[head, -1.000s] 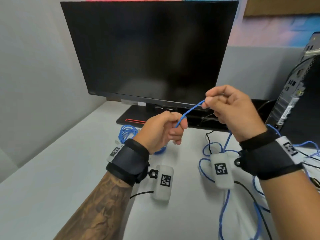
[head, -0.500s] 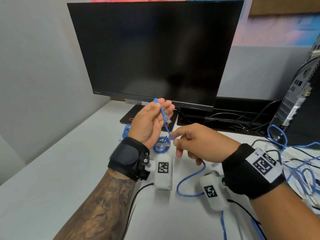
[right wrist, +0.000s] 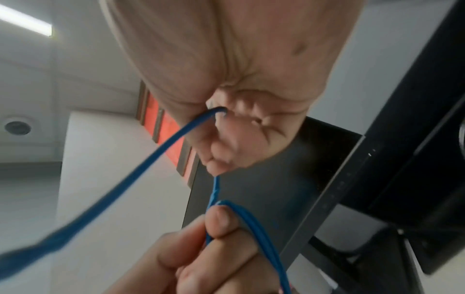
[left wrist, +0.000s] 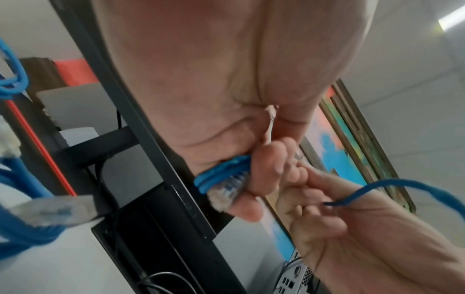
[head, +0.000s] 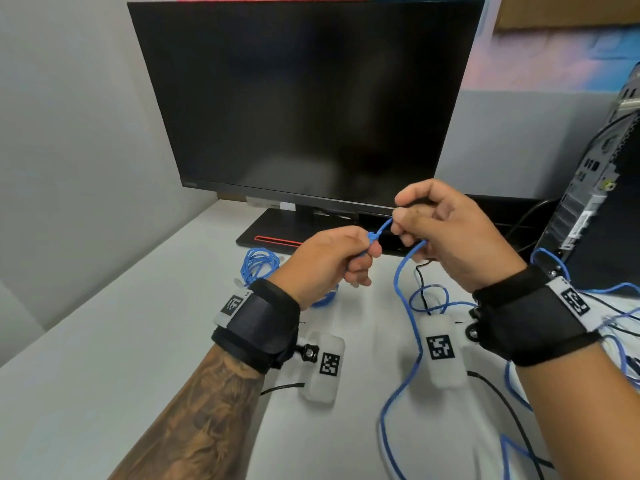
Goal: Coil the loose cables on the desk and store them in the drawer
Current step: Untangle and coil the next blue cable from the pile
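A thin blue cable point(head: 403, 282) runs between both hands above the white desk point(head: 104, 358). My left hand point(head: 332, 261) grips a small bundle of its loops point(left wrist: 221, 173) with the clear plug point(left wrist: 227, 191) sticking out below the fingers. My right hand point(head: 446, 230) pinches the cable point(right wrist: 176, 143) a short way up from the left hand, raised in front of the monitor; the rest hangs down to the desk. Behind my left wrist lies a coiled blue cable point(head: 258, 263).
A black monitor point(head: 304, 98) stands close behind the hands, its base point(head: 273, 237) on the desk. A computer tower point(head: 602, 188) stands at the right with several blue and black cables point(head: 616, 323) tangled before it. A grey wall runs along the left.
My right hand rose from low beside the left hand to up in front of the monitor, drawing the cable with it. My left hand lowered and closed round the loops.
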### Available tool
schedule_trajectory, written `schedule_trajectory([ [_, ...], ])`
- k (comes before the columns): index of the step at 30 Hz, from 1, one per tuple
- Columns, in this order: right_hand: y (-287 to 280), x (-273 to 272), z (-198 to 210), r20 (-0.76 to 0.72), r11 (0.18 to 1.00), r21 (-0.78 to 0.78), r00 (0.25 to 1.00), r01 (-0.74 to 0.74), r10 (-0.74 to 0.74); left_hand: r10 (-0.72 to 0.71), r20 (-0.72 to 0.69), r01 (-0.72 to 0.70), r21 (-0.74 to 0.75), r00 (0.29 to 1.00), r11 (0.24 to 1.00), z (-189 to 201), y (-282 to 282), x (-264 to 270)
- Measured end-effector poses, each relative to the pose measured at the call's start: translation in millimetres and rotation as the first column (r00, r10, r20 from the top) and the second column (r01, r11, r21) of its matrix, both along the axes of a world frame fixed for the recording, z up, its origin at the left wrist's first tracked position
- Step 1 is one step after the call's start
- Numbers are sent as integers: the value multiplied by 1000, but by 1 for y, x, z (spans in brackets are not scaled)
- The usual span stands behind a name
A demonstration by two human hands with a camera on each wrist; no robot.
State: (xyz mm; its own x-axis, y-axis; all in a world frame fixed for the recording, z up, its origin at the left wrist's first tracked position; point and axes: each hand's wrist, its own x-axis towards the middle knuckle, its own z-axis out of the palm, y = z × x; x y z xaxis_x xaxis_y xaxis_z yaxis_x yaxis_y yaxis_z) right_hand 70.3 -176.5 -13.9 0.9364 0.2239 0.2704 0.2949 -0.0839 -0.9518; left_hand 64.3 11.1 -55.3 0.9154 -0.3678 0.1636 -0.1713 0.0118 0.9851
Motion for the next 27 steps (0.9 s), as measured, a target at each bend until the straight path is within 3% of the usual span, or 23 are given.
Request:
schedule_trajectory([
  [3, 7, 0, -2, -298, 919, 390, 937, -53, 181, 116, 22, -116, -11, 993, 993, -1, 3, 3],
  [5, 9, -2, 2, -341, 875, 479, 905, -65, 254, 170, 29, -170, -23, 985, 985, -1, 7, 6],
  [9, 6, 4, 0, -198, 953, 302, 977, -12, 75, 70, -44, -70, -8, 997, 997, 3, 8, 1],
  [11, 4, 7, -8, -103, 986, 158, 994, 60, -44, -48, -139, 26, -155, 989, 988, 5, 9, -2],
  [12, 4, 8, -13, -65, 991, 82, 993, 106, -101, -134, -194, 74, -287, 972, 955, 6, 11, -3],
  [14, 7, 11, -26, -18, 980, -46, 981, 191, -192, -304, -255, 115, -564, 918, 818, 7, 15, -2],
  [16, 16, 10, -37, 10, 968, -144, 978, 208, -208, -365, -247, 76, -729, 898, 680, 5, 18, 2],
  [18, 25, 8, -44, 43, 952, -261, 987, 162, -156, -309, -247, -13, -799, 918, 601, 4, 20, 6],
  [20, 32, 5, -46, 13, 932, -356, 997, 74, -74, -174, -278, -124, -795, 945, 594, 1, 25, 12],
  [23, 36, -3, -39, -130, 906, -412, 990, -98, 48, 2, -296, -229, -735, 955, 638, -5, 27, 18],
  [27, 36, -14, -27, -246, 880, -398, 954, -259, 170, 236, -168, -289, -595, 957, 750, -9, 20, 18],
])
